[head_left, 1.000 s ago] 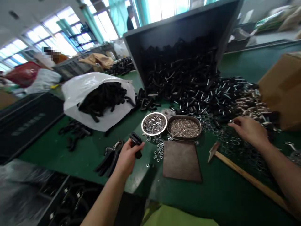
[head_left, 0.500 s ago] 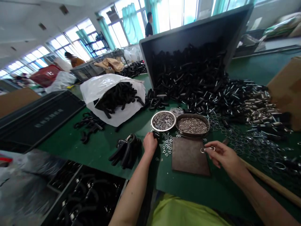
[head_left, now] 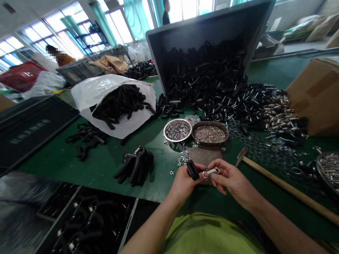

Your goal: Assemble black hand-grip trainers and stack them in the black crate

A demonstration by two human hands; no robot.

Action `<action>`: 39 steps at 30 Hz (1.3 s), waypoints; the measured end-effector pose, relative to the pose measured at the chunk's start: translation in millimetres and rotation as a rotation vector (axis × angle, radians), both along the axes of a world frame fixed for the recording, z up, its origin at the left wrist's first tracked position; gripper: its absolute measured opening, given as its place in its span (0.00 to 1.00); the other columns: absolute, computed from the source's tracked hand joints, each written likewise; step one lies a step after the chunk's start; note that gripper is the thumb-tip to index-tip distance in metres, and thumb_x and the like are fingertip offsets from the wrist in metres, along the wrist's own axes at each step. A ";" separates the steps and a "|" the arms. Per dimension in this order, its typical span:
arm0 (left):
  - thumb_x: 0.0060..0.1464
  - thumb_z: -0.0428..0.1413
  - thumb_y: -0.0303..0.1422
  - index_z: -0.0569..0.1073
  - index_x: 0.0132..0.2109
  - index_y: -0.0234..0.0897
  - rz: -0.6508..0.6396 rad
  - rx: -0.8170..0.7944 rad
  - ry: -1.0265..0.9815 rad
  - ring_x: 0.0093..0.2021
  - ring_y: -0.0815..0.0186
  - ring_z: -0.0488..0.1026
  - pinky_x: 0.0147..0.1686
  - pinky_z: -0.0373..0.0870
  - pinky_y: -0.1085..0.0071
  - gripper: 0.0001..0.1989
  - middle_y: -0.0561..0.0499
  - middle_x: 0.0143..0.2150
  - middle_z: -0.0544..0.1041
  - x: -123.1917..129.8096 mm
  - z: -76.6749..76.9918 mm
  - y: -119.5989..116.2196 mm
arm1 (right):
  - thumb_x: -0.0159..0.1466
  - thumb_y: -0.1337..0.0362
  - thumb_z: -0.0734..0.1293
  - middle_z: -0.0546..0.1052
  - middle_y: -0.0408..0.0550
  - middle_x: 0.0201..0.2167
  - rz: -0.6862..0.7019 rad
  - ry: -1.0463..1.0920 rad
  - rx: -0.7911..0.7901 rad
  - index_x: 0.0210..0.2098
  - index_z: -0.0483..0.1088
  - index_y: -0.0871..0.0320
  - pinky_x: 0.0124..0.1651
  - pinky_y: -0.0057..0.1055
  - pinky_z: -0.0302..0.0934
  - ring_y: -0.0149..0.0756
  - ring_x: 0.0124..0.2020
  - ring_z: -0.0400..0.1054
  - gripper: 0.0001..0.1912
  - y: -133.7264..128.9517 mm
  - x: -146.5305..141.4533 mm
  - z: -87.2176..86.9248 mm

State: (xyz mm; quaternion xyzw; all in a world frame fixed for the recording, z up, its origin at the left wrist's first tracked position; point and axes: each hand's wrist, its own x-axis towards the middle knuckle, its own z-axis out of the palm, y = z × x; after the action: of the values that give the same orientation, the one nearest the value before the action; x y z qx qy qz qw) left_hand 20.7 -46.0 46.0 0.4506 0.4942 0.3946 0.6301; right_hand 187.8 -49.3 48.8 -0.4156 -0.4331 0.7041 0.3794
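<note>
While the left hand pinches a black handle, the right hand grips a silvery coiled spring.

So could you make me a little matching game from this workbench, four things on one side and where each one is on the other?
Things:
1. small black part
2. metal spring
3. round steel bowl
4. wooden-handled hammer

Places:
A. lying on the green table to the right of the hands
B. pinched in the left hand
C. standing beside the oval tin, on its left
D. held in the fingers of the right hand

Pairs: 1-B, 2-D, 3-C, 4-A
</note>
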 end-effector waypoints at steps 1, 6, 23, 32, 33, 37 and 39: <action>0.43 0.64 0.37 0.77 0.36 0.32 -0.005 -0.016 -0.048 0.31 0.66 0.72 0.35 0.66 0.72 0.14 0.49 0.31 0.77 2.1 1.7 -2.7 | 0.56 0.55 0.70 0.67 0.38 0.21 0.002 -0.007 0.006 0.38 0.64 0.58 0.17 0.20 0.48 0.21 0.16 0.56 0.17 0.1 -1.0 0.4; 0.45 0.64 0.35 0.77 0.35 0.35 0.035 0.001 -0.025 0.30 0.67 0.71 0.33 0.66 0.73 0.10 0.51 0.28 0.77 -3.0 5.6 -1.6 | 0.59 0.54 0.68 0.67 0.38 0.22 -0.023 0.008 -0.042 0.39 0.64 0.57 0.17 0.20 0.49 0.22 0.17 0.57 0.16 4.8 -0.1 -4.3; 0.39 0.63 0.26 0.68 0.32 0.31 0.035 -0.549 -0.594 0.20 0.80 0.54 0.17 0.47 0.84 0.12 0.57 0.23 0.61 31.8 -27.4 -0.9 | 0.60 0.61 0.65 0.77 0.44 0.33 -0.068 -0.478 0.363 0.40 0.68 0.54 0.37 0.31 0.66 0.35 0.34 0.73 0.09 13.3 8.3 22.7; 0.41 0.62 0.33 0.66 0.31 0.34 -0.045 -0.365 -0.375 0.20 0.77 0.51 0.18 0.47 0.79 0.12 0.59 0.20 0.58 40.3 -27.2 2.0 | 0.60 0.67 0.63 0.75 0.43 0.31 -0.040 -0.788 0.471 0.37 0.70 0.56 0.37 0.30 0.61 0.35 0.35 0.70 0.06 15.7 7.6 21.9; 0.41 0.63 0.34 0.67 0.31 0.34 -0.050 -0.326 -0.285 0.20 0.77 0.52 0.18 0.47 0.78 0.13 0.59 0.20 0.59 40.6 -25.7 2.1 | 0.60 0.68 0.63 0.75 0.43 0.31 -0.054 -0.797 0.466 0.37 0.69 0.56 0.37 0.30 0.60 0.34 0.34 0.70 0.05 15.7 7.8 19.5; 0.40 0.64 0.38 0.69 0.34 0.34 -0.216 -0.248 0.004 0.21 0.75 0.55 0.19 0.49 0.77 0.17 0.58 0.22 0.62 36.8 -17.2 1.1 | 0.60 0.67 0.63 0.75 0.42 0.29 -0.014 -0.704 0.408 0.38 0.68 0.57 0.33 0.28 0.61 0.32 0.30 0.69 0.06 25.0 18.9 2.7; 0.40 0.64 0.39 0.68 0.35 0.34 -0.348 -0.278 0.004 0.21 0.75 0.55 0.19 0.50 0.77 0.18 0.58 0.22 0.62 32.3 -15.1 -1.7 | 0.62 0.63 0.63 0.75 0.41 0.26 0.080 -0.724 0.388 0.38 0.70 0.57 0.30 0.27 0.61 0.30 0.26 0.68 0.07 41.4 35.7 -7.5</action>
State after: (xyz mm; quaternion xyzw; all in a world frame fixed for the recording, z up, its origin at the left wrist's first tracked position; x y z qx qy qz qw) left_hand 52.9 -47.7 30.8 0.4386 0.4597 0.2069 0.7440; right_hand 223.5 -7.9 41.3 -0.5401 -0.6791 0.4320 0.2460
